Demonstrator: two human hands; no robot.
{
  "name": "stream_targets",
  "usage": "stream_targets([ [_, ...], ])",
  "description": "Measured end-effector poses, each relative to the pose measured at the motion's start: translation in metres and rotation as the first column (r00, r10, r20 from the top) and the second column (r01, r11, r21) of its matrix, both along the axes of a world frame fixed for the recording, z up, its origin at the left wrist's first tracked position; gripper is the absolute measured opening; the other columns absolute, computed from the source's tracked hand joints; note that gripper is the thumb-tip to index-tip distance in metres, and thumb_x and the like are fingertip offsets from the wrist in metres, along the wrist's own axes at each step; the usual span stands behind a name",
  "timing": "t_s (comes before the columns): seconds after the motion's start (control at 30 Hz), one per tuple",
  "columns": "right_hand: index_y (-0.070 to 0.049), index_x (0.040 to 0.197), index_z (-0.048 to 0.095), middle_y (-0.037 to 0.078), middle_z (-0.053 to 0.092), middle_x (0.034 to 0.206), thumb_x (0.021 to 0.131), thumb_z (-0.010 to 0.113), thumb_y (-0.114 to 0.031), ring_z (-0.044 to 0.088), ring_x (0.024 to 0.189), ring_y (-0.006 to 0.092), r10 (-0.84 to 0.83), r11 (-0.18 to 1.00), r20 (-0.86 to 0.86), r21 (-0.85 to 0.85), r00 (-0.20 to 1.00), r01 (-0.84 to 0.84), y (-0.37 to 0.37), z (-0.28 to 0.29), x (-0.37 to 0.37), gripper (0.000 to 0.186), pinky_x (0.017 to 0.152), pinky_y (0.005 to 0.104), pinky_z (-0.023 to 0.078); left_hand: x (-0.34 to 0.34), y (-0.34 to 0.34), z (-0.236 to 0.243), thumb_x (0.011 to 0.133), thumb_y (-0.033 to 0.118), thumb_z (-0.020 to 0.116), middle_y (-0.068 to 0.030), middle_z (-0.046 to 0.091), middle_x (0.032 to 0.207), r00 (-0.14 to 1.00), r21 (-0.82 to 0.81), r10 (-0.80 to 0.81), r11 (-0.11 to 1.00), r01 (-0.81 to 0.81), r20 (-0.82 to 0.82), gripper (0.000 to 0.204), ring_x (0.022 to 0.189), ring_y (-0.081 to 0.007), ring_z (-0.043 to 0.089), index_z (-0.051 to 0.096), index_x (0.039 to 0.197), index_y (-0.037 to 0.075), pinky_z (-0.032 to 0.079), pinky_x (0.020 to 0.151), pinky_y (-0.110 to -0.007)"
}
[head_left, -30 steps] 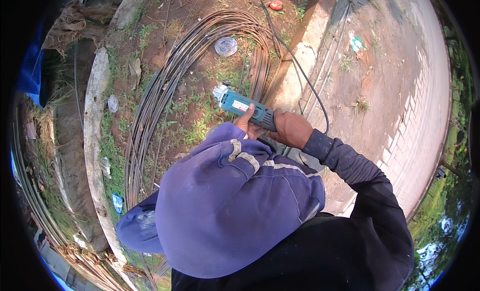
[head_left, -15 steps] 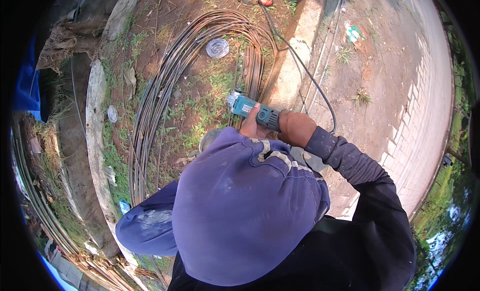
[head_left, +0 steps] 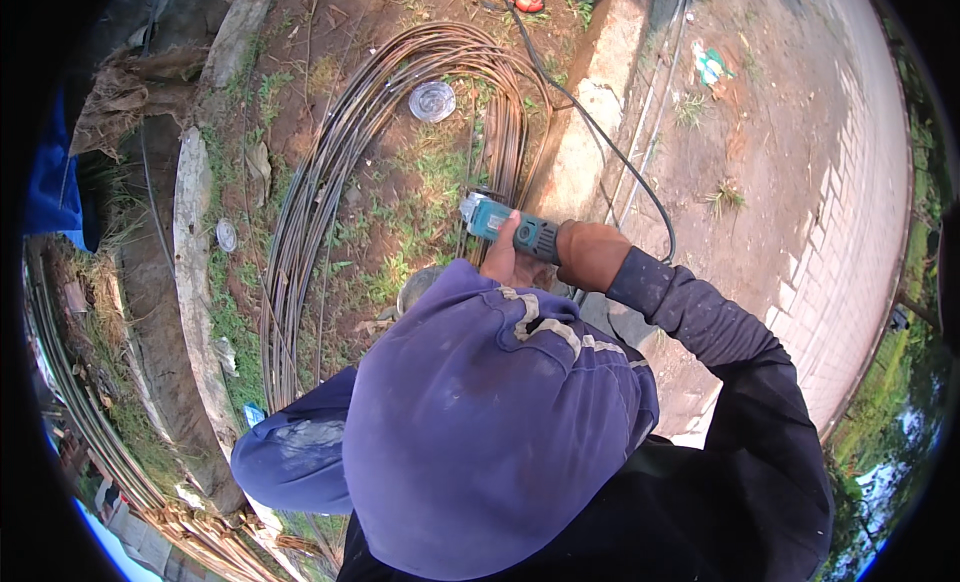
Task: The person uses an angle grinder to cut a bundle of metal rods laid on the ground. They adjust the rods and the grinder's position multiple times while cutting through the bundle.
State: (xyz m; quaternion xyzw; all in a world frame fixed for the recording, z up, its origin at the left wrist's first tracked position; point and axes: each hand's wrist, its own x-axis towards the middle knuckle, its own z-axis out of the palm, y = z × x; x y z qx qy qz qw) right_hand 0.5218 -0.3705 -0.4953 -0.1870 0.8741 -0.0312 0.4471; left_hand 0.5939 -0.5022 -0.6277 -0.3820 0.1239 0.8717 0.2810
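My left hand (head_left: 500, 250) is closed on a teal angle grinder (head_left: 515, 230), thumb over its body, fingers partly hidden underneath. My right hand (head_left: 590, 257) wraps round the tool's dark rear end. The grinder's silver head points left, held above coiled steel rods (head_left: 323, 172) and grassy soil. A black cable (head_left: 637, 172) curves past my right hand to the top of the view. My purple clothing (head_left: 480, 412) with pale stripes fills the lower middle. Near my left hand a grey rounded object (head_left: 418, 287) is partly hidden.
A concrete kerb (head_left: 597, 117) separates the soil from a sandy paved path (head_left: 760, 162). Two silver discs (head_left: 432, 101) lie on the soil. At left are a long pale slab (head_left: 195, 242), blue sheeting (head_left: 55, 182) and more long rods (head_left: 95, 417).
The grinder, held in both my hands, has moved a little to the right and down toward my body. The surrounding scene has shifted slightly in view.
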Motion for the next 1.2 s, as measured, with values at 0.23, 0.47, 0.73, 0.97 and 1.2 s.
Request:
stream_targets([
  [0.23,0.002,0.099,0.063,0.020,0.069,0.090,0.075,0.070,-0.022,0.070,0.084,0.0359,0.030,0.999,0.025,0.012,0.999,-0.031,0.002,0.002,-0.002,0.035,0.072,0.0433,0.056,-0.004,0.001,0.002,0.097,0.051,0.050,-0.0122,0.067,0.111,0.995,-0.045,-0.092,0.995,0.094,0.037,0.048,0.102,-0.0286,0.065,0.058,0.116,0.008,0.052,0.093,-0.049],
  [0.47,0.001,0.099,0.065,0.017,0.069,0.091,0.075,0.072,-0.021,0.070,0.085,0.0345,0.035,0.999,-0.004,0.004,0.999,-0.035,-0.003,0.002,-0.001,0.033,0.072,0.0418,0.056,-0.004,-0.003,0.004,0.097,0.054,0.048,-0.0129,0.066,0.112,0.996,-0.013,-0.084,0.996,0.084,0.012,0.051,0.105,-0.0301,0.064,0.058,0.116,0.008,0.050,0.095,-0.050],
  [0.73,0.000,0.097,0.066,0.015,0.069,0.091,0.076,0.070,-0.020,0.071,0.083,0.0326,0.101,0.995,-0.071,0.022,0.992,-0.100,-0.007,-0.008,-0.001,0.029,0.070,0.0412,0.057,-0.002,-0.004,-0.002,0.096,0.057,0.046,-0.0117,0.066,0.114,0.996,-0.037,-0.071,0.997,0.073,0.056,0.055,0.108,-0.0289,0.062,0.058,0.119,0.008,0.046,0.100,-0.051],
  [0.97,-0.001,0.096,0.067,0.014,0.070,0.091,0.076,0.070,-0.018,0.071,0.082,0.0320,0.114,0.992,-0.017,0.062,0.993,-0.112,-0.013,0.001,-0.007,0.027,0.069,0.0408,0.057,-0.004,-0.004,-0.006,0.097,0.055,0.047,-0.0113,0.066,0.112,0.998,-0.015,-0.066,0.998,0.067,0.011,0.053,0.107,-0.0279,0.062,0.058,0.118,0.008,0.048,0.096,-0.050],
  [1.2,-0.001,0.098,0.067,0.014,0.071,0.091,0.075,0.071,-0.017,0.072,0.084,0.0318,0.063,0.994,0.016,0.089,0.998,-0.064,-0.015,0.002,-0.009,0.029,0.069,0.0401,0.057,-0.002,-0.004,0.000,0.097,0.053,0.047,-0.0115,0.066,0.111,0.999,-0.030,-0.032,0.999,0.032,0.015,0.050,0.106,-0.0278,0.062,0.058,0.117,0.008,0.049,0.094,-0.049],
])
